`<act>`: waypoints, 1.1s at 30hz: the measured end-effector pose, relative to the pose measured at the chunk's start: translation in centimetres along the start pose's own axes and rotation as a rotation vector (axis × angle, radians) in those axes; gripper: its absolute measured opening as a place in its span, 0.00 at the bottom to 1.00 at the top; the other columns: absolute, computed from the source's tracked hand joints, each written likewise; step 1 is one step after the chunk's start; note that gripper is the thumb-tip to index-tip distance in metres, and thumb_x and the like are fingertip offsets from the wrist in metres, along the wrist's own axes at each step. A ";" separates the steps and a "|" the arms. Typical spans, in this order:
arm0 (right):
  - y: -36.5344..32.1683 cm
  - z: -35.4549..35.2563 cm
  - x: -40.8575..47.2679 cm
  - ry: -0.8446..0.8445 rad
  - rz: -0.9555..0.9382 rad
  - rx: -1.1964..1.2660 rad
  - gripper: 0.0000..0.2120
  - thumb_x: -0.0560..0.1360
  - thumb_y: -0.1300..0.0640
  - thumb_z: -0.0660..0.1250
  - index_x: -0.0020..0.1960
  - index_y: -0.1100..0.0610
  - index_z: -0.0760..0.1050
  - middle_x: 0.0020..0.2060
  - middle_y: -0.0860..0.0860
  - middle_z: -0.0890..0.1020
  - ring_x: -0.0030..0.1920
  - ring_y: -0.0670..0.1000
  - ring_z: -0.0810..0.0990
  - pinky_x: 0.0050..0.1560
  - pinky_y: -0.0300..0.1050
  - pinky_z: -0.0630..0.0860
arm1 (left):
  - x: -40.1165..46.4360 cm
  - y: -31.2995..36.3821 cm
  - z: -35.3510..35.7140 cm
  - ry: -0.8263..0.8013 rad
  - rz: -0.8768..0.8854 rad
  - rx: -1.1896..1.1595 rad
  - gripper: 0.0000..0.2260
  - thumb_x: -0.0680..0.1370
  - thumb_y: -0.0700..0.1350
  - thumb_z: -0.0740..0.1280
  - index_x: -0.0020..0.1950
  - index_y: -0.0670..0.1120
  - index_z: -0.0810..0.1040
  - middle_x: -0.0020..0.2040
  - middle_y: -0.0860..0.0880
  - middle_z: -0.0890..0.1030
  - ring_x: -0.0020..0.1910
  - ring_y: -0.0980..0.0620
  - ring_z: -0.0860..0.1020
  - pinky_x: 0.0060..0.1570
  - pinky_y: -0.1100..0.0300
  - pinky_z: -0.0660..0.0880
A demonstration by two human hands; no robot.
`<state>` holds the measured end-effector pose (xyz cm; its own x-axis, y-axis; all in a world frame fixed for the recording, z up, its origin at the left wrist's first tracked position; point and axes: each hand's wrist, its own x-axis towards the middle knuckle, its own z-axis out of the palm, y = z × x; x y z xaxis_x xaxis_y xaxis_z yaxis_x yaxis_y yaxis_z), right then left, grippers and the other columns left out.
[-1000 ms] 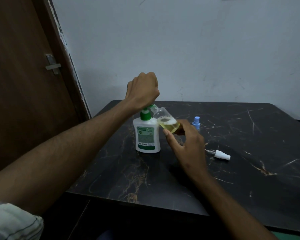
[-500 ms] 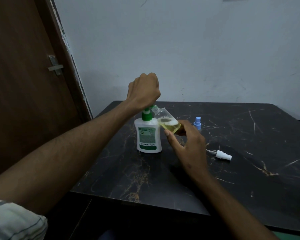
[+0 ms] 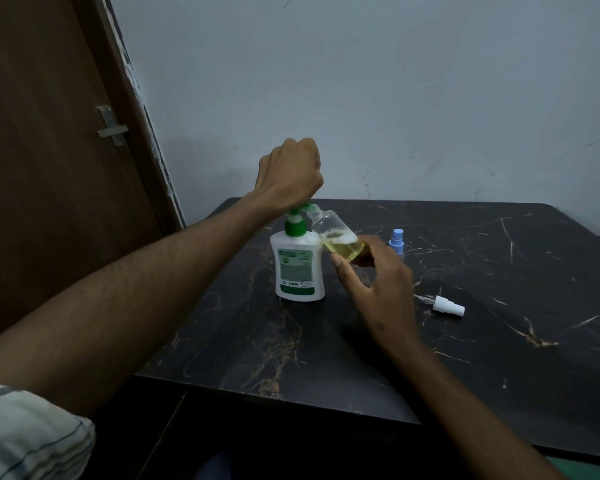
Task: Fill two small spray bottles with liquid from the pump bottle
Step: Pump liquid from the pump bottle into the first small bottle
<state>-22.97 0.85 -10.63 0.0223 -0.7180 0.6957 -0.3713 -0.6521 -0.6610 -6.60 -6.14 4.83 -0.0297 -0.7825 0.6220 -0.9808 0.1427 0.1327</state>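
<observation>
A white pump bottle (image 3: 300, 268) with a green pump stands on the black marble table (image 3: 499, 306). My left hand (image 3: 290, 176) sits fisted on top of the pump head, fingers curled over it. My right hand (image 3: 374, 282) holds a small clear bottle (image 3: 336, 237) tilted, its open neck at the pump's spout, with yellow foamy liquid in its lower part. A second small bottle with a blue spray top (image 3: 396, 241) stands just behind my right hand. A loose white spray head (image 3: 445, 305) with its tube lies on the table to the right.
A brown door with a metal latch (image 3: 111, 128) is at the left, and a pale wall runs behind the table. The table's near edge (image 3: 291, 400) crosses in front of me.
The pump head has risen a little under my left hand, showing more of its green stem. The tilted bottle stays at the spout.
</observation>
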 end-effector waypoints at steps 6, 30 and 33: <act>0.2 0.1 0.0 -0.005 -0.001 0.005 0.16 0.80 0.40 0.68 0.60 0.50 0.78 0.50 0.42 0.81 0.52 0.42 0.79 0.51 0.40 0.79 | -0.6 -0.1 0.5 0.009 -0.011 -0.017 0.07 0.72 0.35 0.62 0.39 0.44 0.77 0.39 0.46 0.81 0.37 0.45 0.79 0.36 0.52 0.75; 0.1 0.0 0.0 -0.012 0.000 -0.004 0.16 0.80 0.42 0.68 0.60 0.51 0.78 0.50 0.43 0.81 0.51 0.42 0.80 0.50 0.37 0.78 | -0.3 0.3 0.1 -0.009 0.021 0.005 0.09 0.68 0.34 0.61 0.32 0.46 0.69 0.34 0.48 0.77 0.34 0.47 0.75 0.35 0.53 0.70; 0.2 0.1 0.1 -0.011 0.007 -0.008 0.17 0.80 0.41 0.68 0.60 0.52 0.78 0.51 0.45 0.82 0.51 0.44 0.80 0.50 0.40 0.79 | -0.2 0.4 0.1 -0.007 0.008 -0.004 0.10 0.69 0.33 0.61 0.32 0.47 0.70 0.33 0.48 0.76 0.34 0.44 0.77 0.34 0.51 0.73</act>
<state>-22.92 0.65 -10.75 0.0293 -0.7252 0.6880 -0.3789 -0.6449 -0.6637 -7.01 -6.00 4.65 -0.0393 -0.7854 0.6177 -0.9797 0.1519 0.1308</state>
